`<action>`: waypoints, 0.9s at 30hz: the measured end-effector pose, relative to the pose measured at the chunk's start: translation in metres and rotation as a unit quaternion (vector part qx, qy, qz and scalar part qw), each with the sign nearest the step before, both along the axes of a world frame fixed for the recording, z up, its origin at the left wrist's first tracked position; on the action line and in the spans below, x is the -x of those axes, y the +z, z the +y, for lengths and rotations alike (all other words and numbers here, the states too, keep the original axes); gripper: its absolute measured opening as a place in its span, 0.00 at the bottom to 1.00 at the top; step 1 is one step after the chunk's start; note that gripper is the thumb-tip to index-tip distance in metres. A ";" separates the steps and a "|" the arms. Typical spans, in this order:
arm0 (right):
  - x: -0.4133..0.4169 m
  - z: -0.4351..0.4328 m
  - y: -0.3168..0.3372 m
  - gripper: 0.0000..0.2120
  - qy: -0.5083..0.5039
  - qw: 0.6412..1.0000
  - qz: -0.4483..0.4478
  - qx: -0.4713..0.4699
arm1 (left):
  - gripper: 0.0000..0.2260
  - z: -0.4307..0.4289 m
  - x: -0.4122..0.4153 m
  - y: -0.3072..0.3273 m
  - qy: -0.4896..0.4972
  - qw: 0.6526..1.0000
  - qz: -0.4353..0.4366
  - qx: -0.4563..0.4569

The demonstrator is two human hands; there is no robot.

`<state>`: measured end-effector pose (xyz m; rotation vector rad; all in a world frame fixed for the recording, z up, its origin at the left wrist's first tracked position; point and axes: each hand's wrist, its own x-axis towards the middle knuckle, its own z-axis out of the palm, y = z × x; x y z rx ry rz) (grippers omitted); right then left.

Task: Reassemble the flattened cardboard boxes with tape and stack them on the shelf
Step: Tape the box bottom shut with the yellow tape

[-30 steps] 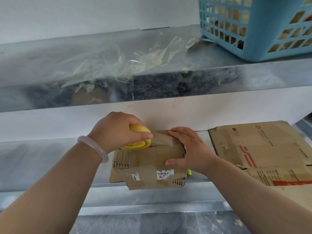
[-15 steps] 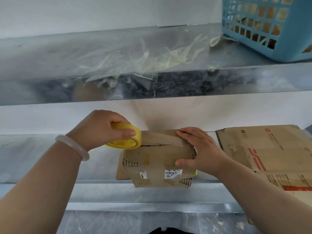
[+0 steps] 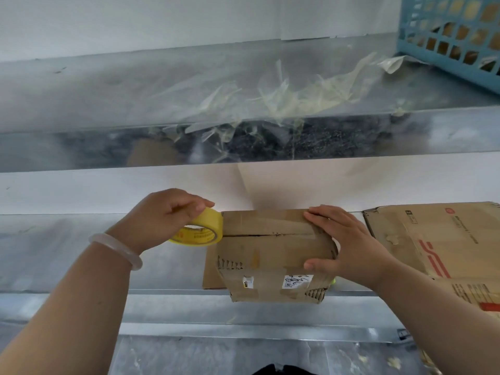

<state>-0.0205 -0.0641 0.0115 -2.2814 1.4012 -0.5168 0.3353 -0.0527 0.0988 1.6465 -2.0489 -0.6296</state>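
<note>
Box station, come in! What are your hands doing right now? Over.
Right hand presses small cardboard box on shelf. Left hand grips yellow tape roll at its left edge. Flattened cardboard lies to its right.

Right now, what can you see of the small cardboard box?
The small cardboard box is worn corrugated board with torn edges, old tape patches and a white handwritten label. It sits on the metal shelf, overhanging its front. Tape from the yellow tape roll in the left hand crosses its top; the right hand presses its right end.
</note>
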 end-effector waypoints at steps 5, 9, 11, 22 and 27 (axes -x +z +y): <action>0.000 0.000 0.001 0.49 -0.001 1.000 0.004 0.005 | 0.06 -0.002 -0.008 -0.002 0.006 0.998 -0.057 0.026; -0.001 -0.003 0.002 0.48 0.010 0.999 0.030 0.020 | 0.05 -0.003 -0.015 -0.010 0.028 0.996 -0.080 0.011; -0.003 -0.006 0.006 0.49 0.028 0.996 0.077 0.020 | 0.07 -0.003 -0.016 -0.015 0.029 0.996 -0.086 0.003; -0.003 -0.016 0.007 0.37 0.044 0.994 0.101 -0.008 | 0.04 -0.011 -0.021 -0.021 0.019 0.997 -0.063 -0.027; -0.003 -0.015 0.008 0.36 0.045 0.992 0.120 -0.014 | 0.04 -0.017 -0.025 -0.035 0.027 0.997 -0.032 -0.069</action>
